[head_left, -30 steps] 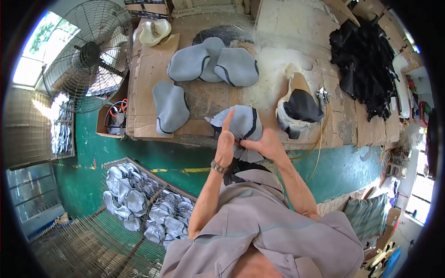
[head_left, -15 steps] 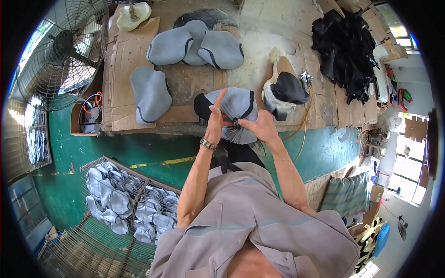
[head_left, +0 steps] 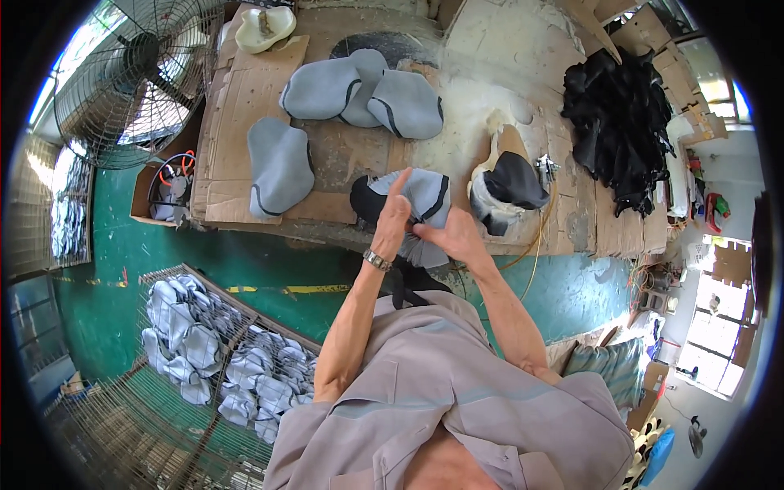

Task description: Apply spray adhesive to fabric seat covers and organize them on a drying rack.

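At the table's near edge I have a grey fabric cover (head_left: 426, 189) with black trim and a black end, gathered into folds near its lower side. My left hand (head_left: 394, 220), with a watch at the wrist, is on the cover's left part; its index finger points up and its other fingers look curled at the folds, partly hidden. Against the lower right side, my right hand (head_left: 459, 237) grips the gathered fabric with its thumb across the folds. Right of it lies a black and white padded piece (head_left: 514, 181) with bare tan foam.
Several grey covers (head_left: 280, 167) lie on the cardboard-topped table (head_left: 229, 155). A heap of black sheets (head_left: 616, 122) sits at the far right, near a spray gun (head_left: 547, 167) with a yellow hose. A caged fan (head_left: 139, 69) stands left. Below, a wire rack (head_left: 233, 322) holds grey pieces.
The view has shifted slightly, so the table things appear farther right. My left hand has turned a little and its index finger still points up. My right hand keeps its grip on the folds.
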Tool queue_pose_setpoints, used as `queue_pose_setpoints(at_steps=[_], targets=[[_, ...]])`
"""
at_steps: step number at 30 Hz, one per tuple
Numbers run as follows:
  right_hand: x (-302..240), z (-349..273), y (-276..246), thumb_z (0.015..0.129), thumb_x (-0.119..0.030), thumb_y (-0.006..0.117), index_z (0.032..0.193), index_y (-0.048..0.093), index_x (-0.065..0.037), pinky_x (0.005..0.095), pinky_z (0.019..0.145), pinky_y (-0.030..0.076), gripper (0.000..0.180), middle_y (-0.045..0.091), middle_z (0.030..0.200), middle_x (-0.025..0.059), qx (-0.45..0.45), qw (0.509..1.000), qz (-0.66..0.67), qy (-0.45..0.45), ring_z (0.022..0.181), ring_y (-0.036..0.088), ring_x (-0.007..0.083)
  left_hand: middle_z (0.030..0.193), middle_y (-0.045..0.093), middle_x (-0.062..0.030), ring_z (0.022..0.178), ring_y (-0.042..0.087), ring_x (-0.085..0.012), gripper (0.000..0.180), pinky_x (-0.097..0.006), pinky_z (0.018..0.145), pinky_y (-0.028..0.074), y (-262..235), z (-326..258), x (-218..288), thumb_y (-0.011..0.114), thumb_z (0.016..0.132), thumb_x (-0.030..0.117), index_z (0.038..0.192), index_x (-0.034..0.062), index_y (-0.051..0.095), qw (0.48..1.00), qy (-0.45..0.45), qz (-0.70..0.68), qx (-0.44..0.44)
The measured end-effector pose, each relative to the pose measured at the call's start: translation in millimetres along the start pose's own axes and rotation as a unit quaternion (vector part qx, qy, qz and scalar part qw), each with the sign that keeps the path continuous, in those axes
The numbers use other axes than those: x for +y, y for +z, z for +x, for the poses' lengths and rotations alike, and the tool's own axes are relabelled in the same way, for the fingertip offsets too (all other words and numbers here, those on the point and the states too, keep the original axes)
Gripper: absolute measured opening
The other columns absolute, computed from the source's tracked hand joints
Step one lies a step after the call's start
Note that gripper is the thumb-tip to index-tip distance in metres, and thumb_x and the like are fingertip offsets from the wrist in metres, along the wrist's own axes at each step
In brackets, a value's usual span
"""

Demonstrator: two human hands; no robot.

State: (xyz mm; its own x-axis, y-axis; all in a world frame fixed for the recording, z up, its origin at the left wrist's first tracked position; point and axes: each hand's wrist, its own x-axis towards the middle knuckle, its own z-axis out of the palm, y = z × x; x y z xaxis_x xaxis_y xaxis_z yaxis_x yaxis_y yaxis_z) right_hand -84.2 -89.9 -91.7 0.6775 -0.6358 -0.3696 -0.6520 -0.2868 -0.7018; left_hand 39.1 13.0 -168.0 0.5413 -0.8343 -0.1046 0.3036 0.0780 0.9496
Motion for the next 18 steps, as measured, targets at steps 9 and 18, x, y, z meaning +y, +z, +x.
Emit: queue_pose_setpoints(at_steps=[9,18], targets=[[-17,-16,-15,0.073,-0.042,0.085,0.137,0.054,0.003,0.0454,0.095,0.053,0.084,0.071,0.116,0.0263,0.026,0.998,0.061,-0.013,0.112,0.068,0.0422,0.136,0.06,-0.0051,0.109,0.058,-0.0105,0.059,-0.026,0.093,0.05,22,9,26,0.071,0.099,0.015,0.153,0.0079,0.05,0.998,0.016,-0.065,-0.002],[0,-140,-73,0.092,-0.022,0.077,0.126,0.063,0.005,0.0388,0.091,0.055,0.045,0.07,0.115,0.0209,0.277,0.884,0.044,-0.373,0.105,0.068,0.0336,0.123,0.065,0.001,0.106,0.061,-0.009,0.049,-0.026,0.093,0.051,118,26,110,0.068,0.103,0.017,0.15,0.0098,0.053,0.957,0.089,-0.269,0.069]])
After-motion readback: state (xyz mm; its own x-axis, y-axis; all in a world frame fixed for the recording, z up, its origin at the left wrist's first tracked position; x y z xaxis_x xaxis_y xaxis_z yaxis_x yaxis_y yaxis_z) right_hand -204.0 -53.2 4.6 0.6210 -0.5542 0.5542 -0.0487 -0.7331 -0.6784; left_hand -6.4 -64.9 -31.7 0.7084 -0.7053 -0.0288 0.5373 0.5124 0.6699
